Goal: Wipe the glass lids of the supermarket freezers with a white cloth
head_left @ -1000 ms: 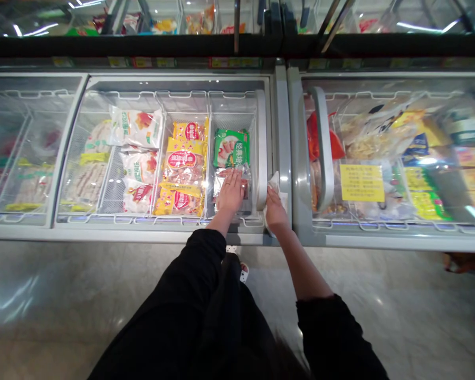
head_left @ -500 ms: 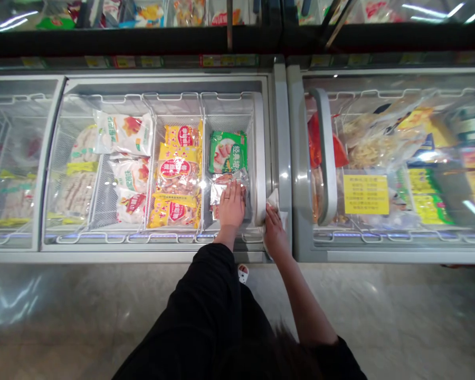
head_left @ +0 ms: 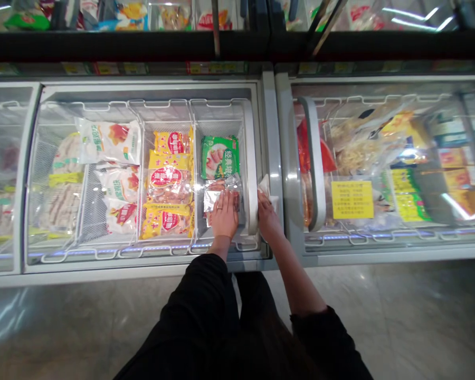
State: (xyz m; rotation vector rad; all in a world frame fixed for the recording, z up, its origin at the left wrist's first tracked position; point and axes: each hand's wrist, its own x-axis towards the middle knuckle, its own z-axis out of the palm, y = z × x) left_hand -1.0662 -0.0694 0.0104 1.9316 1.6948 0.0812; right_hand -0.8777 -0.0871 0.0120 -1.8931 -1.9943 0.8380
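My left hand (head_left: 225, 217) lies flat with fingers spread on the clear sliding lid (head_left: 174, 113) of a chest freezer. Through the lid, under that hand, shows a silver-and-brown packet (head_left: 211, 199), partly hidden. A green food packet (head_left: 220, 157) sits just beyond it. My right hand (head_left: 268, 219) presses a white cloth (head_left: 265, 184) against the freezer frame, just right of the lid's grey handle (head_left: 250, 174). Its fingers are together over the cloth, and part of the cloth is covered by the hand.
Yellow bags (head_left: 168, 177) and white bags (head_left: 111, 141) fill wire baskets to the left. On the right, a second freezer lid has a curved handle (head_left: 314, 163) and a yellow notice (head_left: 352, 199). A dark ledge (head_left: 142, 46) with thin posts runs behind.
My right hand and the cloth have moved forward along the frame beside the handle. My left hand stays over the same packet. The whole view has shifted slightly.
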